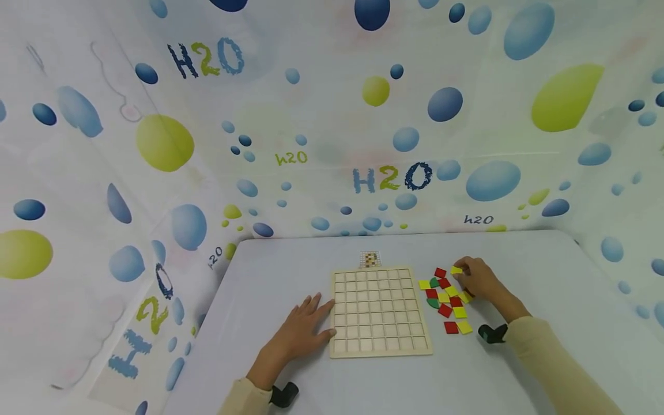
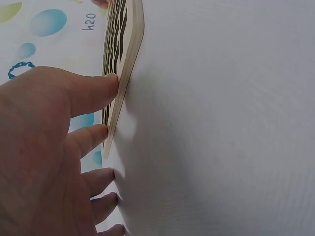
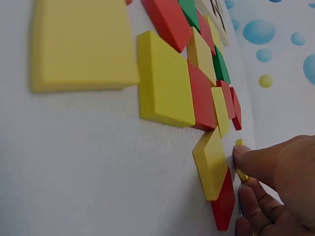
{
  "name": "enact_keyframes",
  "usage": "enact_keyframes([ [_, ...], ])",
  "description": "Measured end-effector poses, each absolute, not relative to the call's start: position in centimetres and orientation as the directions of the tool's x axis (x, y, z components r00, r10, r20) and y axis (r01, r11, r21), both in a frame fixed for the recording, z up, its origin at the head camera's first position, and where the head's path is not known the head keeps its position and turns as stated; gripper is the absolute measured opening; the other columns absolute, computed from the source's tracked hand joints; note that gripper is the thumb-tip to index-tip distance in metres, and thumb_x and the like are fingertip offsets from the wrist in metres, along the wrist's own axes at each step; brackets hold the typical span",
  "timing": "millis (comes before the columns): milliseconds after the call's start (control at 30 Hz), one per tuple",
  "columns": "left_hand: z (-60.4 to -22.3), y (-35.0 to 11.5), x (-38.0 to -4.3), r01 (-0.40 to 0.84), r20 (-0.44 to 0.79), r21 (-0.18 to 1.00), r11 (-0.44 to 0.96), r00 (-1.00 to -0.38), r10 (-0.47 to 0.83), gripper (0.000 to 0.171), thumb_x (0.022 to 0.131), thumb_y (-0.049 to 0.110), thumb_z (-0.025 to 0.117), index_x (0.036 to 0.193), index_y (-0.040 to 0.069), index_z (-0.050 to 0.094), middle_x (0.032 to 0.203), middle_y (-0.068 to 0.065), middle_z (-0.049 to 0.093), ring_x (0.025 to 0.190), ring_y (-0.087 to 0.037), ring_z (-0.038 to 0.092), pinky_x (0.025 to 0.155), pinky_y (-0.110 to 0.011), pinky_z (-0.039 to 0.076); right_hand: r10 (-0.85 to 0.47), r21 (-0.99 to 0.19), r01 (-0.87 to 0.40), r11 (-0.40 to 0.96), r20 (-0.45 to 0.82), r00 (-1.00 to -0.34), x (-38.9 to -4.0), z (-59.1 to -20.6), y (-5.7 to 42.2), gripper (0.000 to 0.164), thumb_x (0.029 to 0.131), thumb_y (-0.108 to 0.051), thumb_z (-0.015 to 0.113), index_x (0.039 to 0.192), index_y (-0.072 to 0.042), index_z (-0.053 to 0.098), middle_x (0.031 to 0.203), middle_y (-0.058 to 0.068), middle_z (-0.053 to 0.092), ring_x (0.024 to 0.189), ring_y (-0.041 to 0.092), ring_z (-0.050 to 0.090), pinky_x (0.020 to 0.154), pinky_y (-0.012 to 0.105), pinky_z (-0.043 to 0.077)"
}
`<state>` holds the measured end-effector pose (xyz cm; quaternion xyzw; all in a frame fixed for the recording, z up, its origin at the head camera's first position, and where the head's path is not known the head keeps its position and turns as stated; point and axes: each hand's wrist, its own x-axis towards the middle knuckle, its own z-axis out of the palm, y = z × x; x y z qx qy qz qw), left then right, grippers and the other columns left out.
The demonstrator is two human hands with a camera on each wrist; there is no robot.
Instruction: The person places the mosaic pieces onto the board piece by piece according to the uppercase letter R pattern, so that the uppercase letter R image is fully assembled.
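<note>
My left hand (image 1: 303,329) lies with fingers spread at the left edge of a pale wooden grid board (image 1: 381,314). Its thumb and index fingertip touch the board's side in the left wrist view, and the other fingertips rest on the table. On the board's right, my right hand (image 1: 478,280) pinches a small yellow tile (image 1: 456,270) between thumb and fingers at the far side of a loose group of tiles. The fingers partly cover that yellow tile (image 3: 239,143) in the right wrist view. Red tiles (image 1: 444,310), yellow tiles (image 1: 459,312) and green curved-edge pieces (image 1: 433,302) lie around it.
Behind the board lies a small card (image 1: 370,259) with a printed grid pattern. The white table (image 1: 280,259) meets a curtain (image 1: 332,132) with blue and green dots at its back and left. A black device (image 1: 285,395) sits at each wrist.
</note>
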<state>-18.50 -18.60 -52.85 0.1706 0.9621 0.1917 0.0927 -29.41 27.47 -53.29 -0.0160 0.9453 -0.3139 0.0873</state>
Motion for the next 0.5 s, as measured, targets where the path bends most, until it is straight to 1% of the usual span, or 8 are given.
enact_keyframes([
  [100, -52.8, -18.5, -18.5, 0.295, -0.111, 0.408, 0.864, -0.923, 0.368, 0.069, 0.104, 0.049, 0.061, 0.163, 0.02, 0.043, 0.172, -0.02, 0.029, 0.159, -0.045, 0.025, 0.125, -0.067, 0.024, -0.07, -0.6, 0.025, 0.8, -0.135, -0.988, -29.9, -53.6, 27.2, 0.038, 0.105, -0.012, 0.062, 0.136, 0.008, 0.055, 0.128, 0.032, 0.053, 0.113, 0.044, 0.053, 0.107, 0.06, 0.051],
  [233, -52.7, -18.4, -18.6, 0.301, -0.111, 0.409, 0.861, -0.921, 0.375, 0.069, 0.104, 0.049, 0.061, 0.163, 0.02, 0.042, 0.172, -0.02, 0.029, 0.159, -0.045, 0.024, 0.125, -0.068, 0.023, -0.053, -0.619, -0.002, 0.786, -0.064, -0.997, -30.8, -54.4, 26.6, 0.039, 0.105, -0.015, 0.063, 0.136, 0.008, 0.057, 0.128, 0.032, 0.055, 0.112, 0.043, 0.054, 0.107, 0.061, 0.051],
  [367, -52.8, -18.5, -18.7, 0.295, -0.122, 0.403, 0.866, -0.921, 0.371, 0.069, 0.104, 0.05, 0.061, 0.164, 0.021, 0.041, 0.172, -0.019, 0.028, 0.159, -0.045, 0.023, 0.126, -0.067, 0.022, -0.034, -0.659, -0.003, 0.752, -0.034, -0.999, -31.5, -54.4, 24.6, 0.04, 0.106, -0.02, 0.062, 0.137, 0.005, 0.057, 0.132, 0.03, 0.054, 0.117, 0.044, 0.055, 0.107, 0.062, 0.05],
  [433, -52.8, -18.5, -18.7, 0.291, -0.121, 0.408, 0.865, -0.922, 0.367, 0.069, 0.104, 0.05, 0.062, 0.163, 0.021, 0.042, 0.172, -0.019, 0.028, 0.159, -0.045, 0.024, 0.125, -0.068, 0.022, -0.045, -0.674, -0.006, 0.738, -0.039, -0.998, -31.7, -54.1, 23.0, 0.04, 0.106, -0.021, 0.062, 0.138, 0.003, 0.058, 0.135, 0.029, 0.054, 0.12, 0.043, 0.054, 0.109, 0.064, 0.045],
  [500, -53.0, -18.5, -18.7, 0.284, -0.123, 0.409, 0.867, -0.925, 0.36, 0.069, 0.103, 0.05, 0.062, 0.163, 0.022, 0.042, 0.173, -0.018, 0.028, 0.159, -0.045, 0.024, 0.126, -0.067, 0.021, -0.082, -0.677, -0.036, 0.735, -0.036, -0.996, -31.6, -53.6, 21.2, 0.039, 0.105, -0.02, 0.062, 0.137, 0.002, 0.059, 0.135, 0.028, 0.054, 0.123, 0.043, 0.055, 0.11, 0.067, 0.04],
])
